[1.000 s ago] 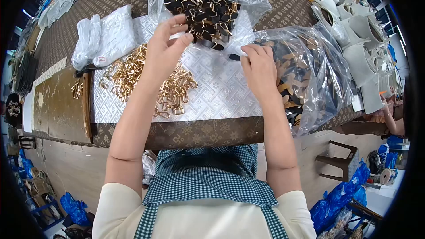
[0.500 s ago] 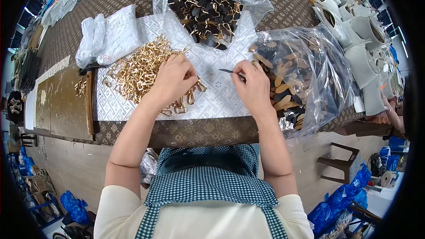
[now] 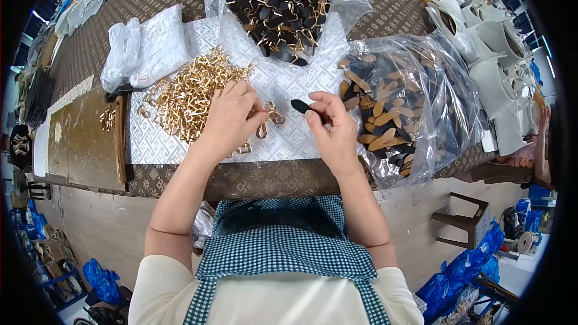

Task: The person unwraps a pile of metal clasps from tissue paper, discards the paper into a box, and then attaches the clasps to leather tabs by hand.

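Note:
My left hand is closed at the right edge of a heap of gold metal snap hooks. Between its thumb and index finger it pinches a gold snap hook that sticks out to the right. Further gold hooks lie under and just below these fingertips, partly hidden. My right hand grips a small black leather tab by one end, its rounded tip pointing left at the hook. A small gap separates the tab from the hook.
Behind the hands, a clear plastic bag holds black tabs with gold hooks. Another plastic bag at right holds loose brown and black tabs. White packets and a wood-edged board lie left. Pale bag pieces are stacked far right.
My right hand has moved slightly left and down, turning so the black tab shows its flat face. My left hand now pinches a gold hook and has shifted slightly away from the heap.

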### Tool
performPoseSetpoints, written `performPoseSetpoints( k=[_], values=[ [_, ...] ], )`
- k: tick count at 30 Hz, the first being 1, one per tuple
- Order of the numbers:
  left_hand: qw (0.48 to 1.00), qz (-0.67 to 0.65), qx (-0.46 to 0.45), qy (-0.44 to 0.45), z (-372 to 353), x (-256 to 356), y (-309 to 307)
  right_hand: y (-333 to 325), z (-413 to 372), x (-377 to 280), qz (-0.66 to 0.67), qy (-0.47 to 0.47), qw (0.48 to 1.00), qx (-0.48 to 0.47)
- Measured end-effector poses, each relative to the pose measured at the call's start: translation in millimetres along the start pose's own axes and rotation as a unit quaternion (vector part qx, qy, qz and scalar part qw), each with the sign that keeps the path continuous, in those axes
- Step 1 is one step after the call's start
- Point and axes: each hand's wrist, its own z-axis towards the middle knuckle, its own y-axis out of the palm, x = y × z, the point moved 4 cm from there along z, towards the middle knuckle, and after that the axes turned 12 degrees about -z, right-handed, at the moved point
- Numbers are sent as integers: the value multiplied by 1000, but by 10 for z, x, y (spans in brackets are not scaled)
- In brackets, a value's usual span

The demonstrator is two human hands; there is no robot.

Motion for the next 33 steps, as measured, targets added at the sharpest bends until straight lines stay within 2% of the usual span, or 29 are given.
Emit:
performPoseSetpoints(
  k=[1,2,4,5,8,9,11,14,15,18,22,26,29,32,33],
  values=[
    [1000,5,14,18,32,17,-4,-1,-13,-2,-7,-17,1000,2],
    [993,-105,14,-61,70,-28,3,7,-29,11,-14,-33,999,3],
    [924,-316,12,-216,134,-61,29,11,-55,-16,-27,-50,998,2],
    [884,-421,14,-203,174,-86,67,-2,-57,-59,-35,-52,998,0],
    [914,-382,24,-132,305,-1,104,-15,-66,-95,-54,-58,997,8],
    [939,-338,14,-58,344,37,127,-16,-72,-93,-60,-60,996,14],
    [945,-321,14,-63,329,84,202,-21,-66,-73,-65,-57,996,37],
    [896,-404,17,-185,270,99,361,-24,-61,-21,-108,-81,987,82],
    [875,-442,14,-200,251,81,427,-23,-62,-34,-122,-84,985,89],
    [874,-465,8,-141,235,68,483,-31,-50,-60,-150,-85,980,102],
    [843,-522,-18,-130,212,138,433,-43,-61,-39,-139,-61,983,99],
    [790,-586,-78,-163,194,39,463,-48,-71,-69,-113,-47,990,70],
    [756,-612,-87,-214,188,95,473,-33,-74,-94,-88,-67,992,56],
    [738,-633,-78,-218,183,70,501,-54,-73,-73,-60,-50,997,19],
    [730,-635,-104,-230,182,66,503,-38,-70,-60,-43,-60,997,15]
  ],
)
